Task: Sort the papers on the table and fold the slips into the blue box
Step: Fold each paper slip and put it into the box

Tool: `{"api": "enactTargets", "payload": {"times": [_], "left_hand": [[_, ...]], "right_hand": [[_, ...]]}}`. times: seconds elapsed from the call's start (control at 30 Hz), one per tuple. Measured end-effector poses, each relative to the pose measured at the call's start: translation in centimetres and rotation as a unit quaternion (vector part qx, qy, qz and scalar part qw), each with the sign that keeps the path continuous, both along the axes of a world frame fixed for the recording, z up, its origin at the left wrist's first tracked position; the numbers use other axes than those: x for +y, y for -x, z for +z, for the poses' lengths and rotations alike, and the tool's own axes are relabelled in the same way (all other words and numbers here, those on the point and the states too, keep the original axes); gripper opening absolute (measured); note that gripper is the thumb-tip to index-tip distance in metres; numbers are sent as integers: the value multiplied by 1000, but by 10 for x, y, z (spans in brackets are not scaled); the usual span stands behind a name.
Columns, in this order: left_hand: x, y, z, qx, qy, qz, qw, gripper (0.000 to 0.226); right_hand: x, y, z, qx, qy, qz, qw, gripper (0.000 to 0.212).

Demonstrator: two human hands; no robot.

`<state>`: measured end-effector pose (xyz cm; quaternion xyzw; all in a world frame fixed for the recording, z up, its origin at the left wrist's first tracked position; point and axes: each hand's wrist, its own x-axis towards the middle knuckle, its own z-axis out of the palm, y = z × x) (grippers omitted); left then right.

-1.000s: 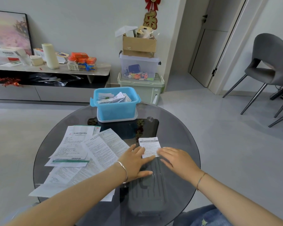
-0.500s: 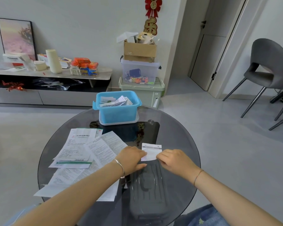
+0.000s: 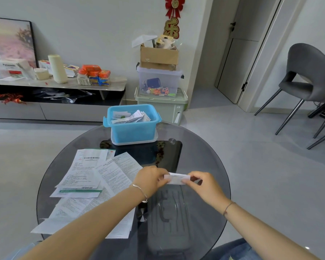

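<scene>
A small white paper slip (image 3: 177, 178) is folded into a narrow strip just above the round glass table (image 3: 204, 156). My left hand (image 3: 150, 180) pinches its left end and my right hand (image 3: 204, 184) pinches its right end. The blue box (image 3: 132, 126) stands at the table's far side, holding several folded slips. A spread of large printed papers (image 3: 86, 177) lies on the left half of the table, partly under my left forearm.
A dark grey case shows through the glass under my hands. Stacked storage bins (image 3: 160, 91) and a cardboard box stand behind the table. A low shelf (image 3: 54, 85) with clutter runs along the left wall. A grey chair (image 3: 308, 76) stands at right.
The slip lay flat on the glass under my fingertips. Both hands have since lifted it and folded it into a narrow strip, pinching its ends.
</scene>
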<state>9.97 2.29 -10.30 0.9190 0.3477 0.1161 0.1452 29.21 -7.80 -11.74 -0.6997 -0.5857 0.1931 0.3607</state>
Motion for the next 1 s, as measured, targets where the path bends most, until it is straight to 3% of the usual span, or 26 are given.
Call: {"api": "enactTargets", "payload": {"times": [0.2, 0.3, 0.47, 0.63, 1.0], "left_hand": [[5, -10, -5, -86, 129, 66, 986, 47], [3, -8, -8, -61, 69, 64, 994, 50], [-14, 2, -2, 62, -25, -88, 994, 47], [-25, 8, -6, 126, -32, -98, 987, 60], [-25, 8, -3, 147, -38, -121, 981, 62]], "right_hand": [[18, 2, -6, 118, 9, -62, 991, 11], [24, 0, -10, 106, 35, -76, 991, 12], [29, -3, -10, 98, 44, -81, 991, 14], [29, 1, -9, 79, 51, -85, 992, 14], [28, 6, -4, 32, 58, -88, 994, 14]]}}
